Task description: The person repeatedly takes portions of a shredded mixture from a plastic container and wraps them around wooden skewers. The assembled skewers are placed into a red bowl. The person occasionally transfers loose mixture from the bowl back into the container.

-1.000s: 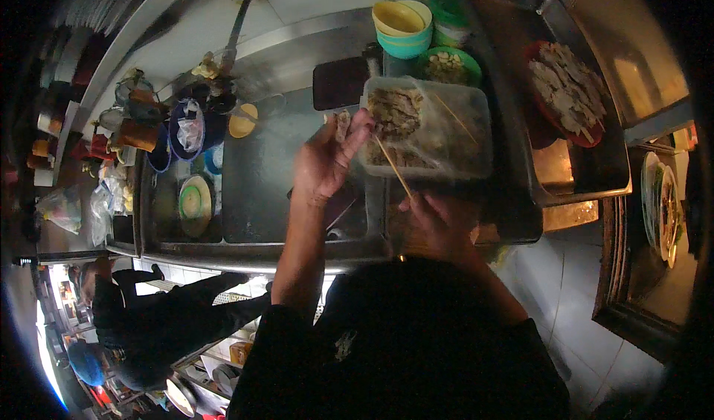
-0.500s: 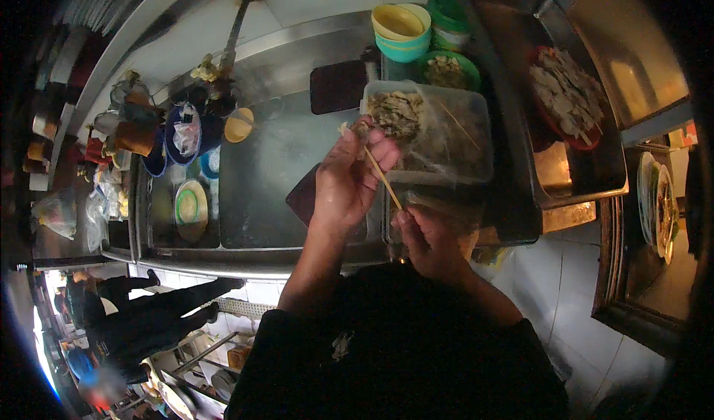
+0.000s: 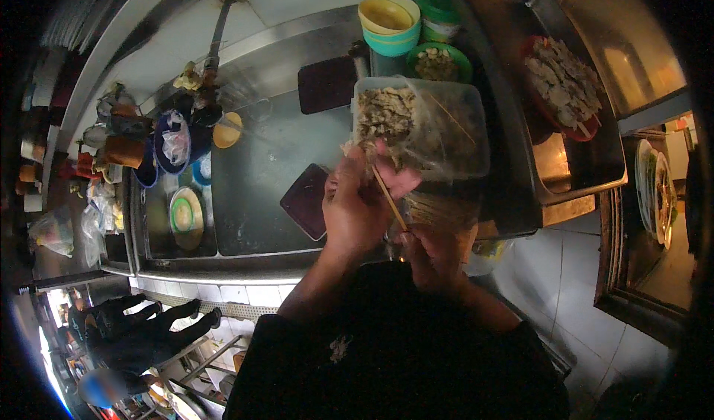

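Left hand (image 3: 358, 210) grips pale meat (image 3: 349, 149), right hand (image 3: 437, 255) a wooden skewer (image 3: 390, 199); finished skewers (image 3: 559, 82) seemingly heap the red bowl (image 3: 575, 133) (two o'clock), unskewered pieces (image 3: 383, 109) the translucent plastic tub (image 3: 481, 131) (one o'clock).

Upper garment: a black shirt (image 3: 416, 353), its seams and weave lost in shadow. Left sleeve (image 3: 269, 346) and right sleeve (image 3: 524, 349): black, both ending around the elbow. Chest: one small, pale, irregular mark (image 3: 340, 349) towards the wearer's left; possibly a print, though poor light prevents confirmation. Left forearm (image 3: 316, 280), right forearm (image 3: 482, 301), left hand (image 3: 358, 203) and right hand (image 3: 433, 255): bare.
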`<state>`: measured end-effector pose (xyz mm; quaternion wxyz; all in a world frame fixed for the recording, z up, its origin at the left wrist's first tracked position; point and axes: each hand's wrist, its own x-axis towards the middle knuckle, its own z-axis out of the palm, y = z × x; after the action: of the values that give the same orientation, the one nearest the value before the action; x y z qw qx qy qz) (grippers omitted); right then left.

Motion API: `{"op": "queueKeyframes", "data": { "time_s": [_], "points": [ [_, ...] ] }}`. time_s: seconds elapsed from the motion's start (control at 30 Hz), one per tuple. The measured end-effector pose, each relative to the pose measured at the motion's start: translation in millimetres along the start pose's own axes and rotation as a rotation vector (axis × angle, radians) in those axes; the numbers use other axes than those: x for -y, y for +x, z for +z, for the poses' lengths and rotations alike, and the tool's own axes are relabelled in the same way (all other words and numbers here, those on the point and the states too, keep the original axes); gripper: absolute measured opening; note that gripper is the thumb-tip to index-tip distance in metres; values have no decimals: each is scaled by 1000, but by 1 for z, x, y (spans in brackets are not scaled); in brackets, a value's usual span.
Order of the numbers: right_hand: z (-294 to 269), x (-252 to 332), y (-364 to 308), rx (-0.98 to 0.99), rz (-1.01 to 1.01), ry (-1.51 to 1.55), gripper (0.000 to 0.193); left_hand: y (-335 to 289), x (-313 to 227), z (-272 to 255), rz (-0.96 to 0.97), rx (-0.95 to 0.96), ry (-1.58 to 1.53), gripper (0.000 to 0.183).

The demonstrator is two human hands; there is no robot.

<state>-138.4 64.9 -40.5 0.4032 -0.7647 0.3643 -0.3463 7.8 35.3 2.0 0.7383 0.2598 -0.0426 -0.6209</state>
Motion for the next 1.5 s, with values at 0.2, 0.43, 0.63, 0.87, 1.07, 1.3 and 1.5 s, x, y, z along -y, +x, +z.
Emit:
{"op": "queueKeyframes", "data": {
  "time_s": [0.2,0.43,0.63,0.87,1.07,1.3,1.5],
  "points": [
    [-12,25,3,105,196,42,18,-11,0,3,129,72,254,33],
    [-3,28,-5,33,172,65,21,-18,5,7,108,-37,351,36],
    [-10,45,-1,59,299,81,21,-20,14,11,176,-134,368,36],
    [-10,46,0,34,291,146,21,-24,15,10,210,-170,470,36],
    [-10,49,1,61,434,198,22,-25,15,2,239,-84,445,32],
    [-12,42,-3,76,457,232,20,-24,21,7,234,-143,524,36],
    [-9,30,-2,80,485,119,30,-35,32,4,220,-180,685,33]
  ]
}}
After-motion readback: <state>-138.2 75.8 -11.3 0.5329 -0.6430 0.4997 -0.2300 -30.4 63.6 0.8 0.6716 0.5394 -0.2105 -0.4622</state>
